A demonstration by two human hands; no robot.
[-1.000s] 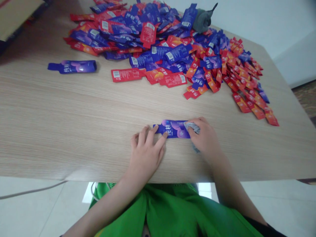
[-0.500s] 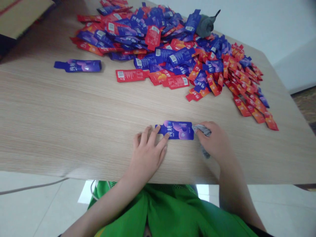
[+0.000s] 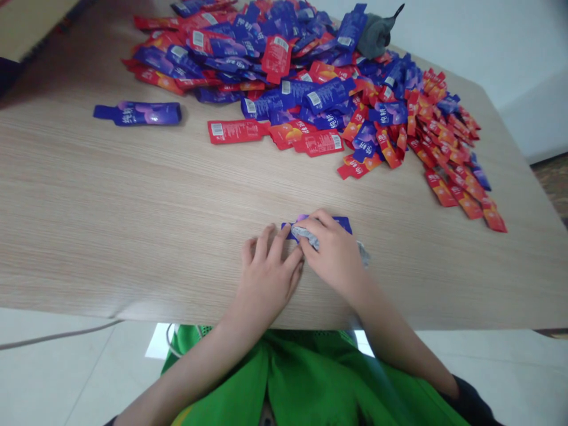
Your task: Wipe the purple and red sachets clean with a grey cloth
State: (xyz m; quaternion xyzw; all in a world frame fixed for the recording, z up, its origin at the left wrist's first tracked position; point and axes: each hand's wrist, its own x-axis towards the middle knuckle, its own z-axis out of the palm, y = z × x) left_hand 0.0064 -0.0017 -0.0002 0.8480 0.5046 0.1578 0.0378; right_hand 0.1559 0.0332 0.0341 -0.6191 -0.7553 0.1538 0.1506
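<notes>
A purple pouch point(image 3: 342, 222) lies flat on the wooden table near its front edge, mostly covered by my right hand. My left hand point(image 3: 270, 266) rests with fingers spread, its fingertips pressing the pouch's narrow left end. In my right hand point(image 3: 332, 248) a grey cloth point(image 3: 306, 236) is pinched and pressed on the pouch, close to my left fingertips. The cloth's loose end shows at the right of that hand.
A large pile of red and purple pouches point(image 3: 276, 56) spreads across the back of the table point(image 3: 133, 207). One purple pouch point(image 3: 148, 113) lies apart at the left. A grey cloth bundle point(image 3: 374, 36) sits behind the pile. A cardboard box point(image 3: 31, 21) stands at the far left corner.
My right hand has slid left with the grey cloth, from the pouch's right end to near its left end. My left hand has stayed on the pouch. The view has shifted slightly.
</notes>
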